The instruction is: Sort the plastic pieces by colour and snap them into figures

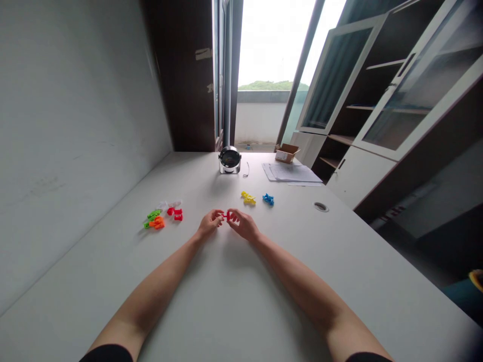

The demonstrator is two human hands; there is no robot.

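Red piece [228,216], between the tabletop's [226,301] side edges, appears light, stiff (plastic-like). Left hand [210,222] and right hand [243,225], nearly closed, pinch opposite ends: apt holds.

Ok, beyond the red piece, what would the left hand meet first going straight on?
Past the red piece, the left hand would most likely meet the right hand, whose fingers face it closely, though exact depth is unclear.
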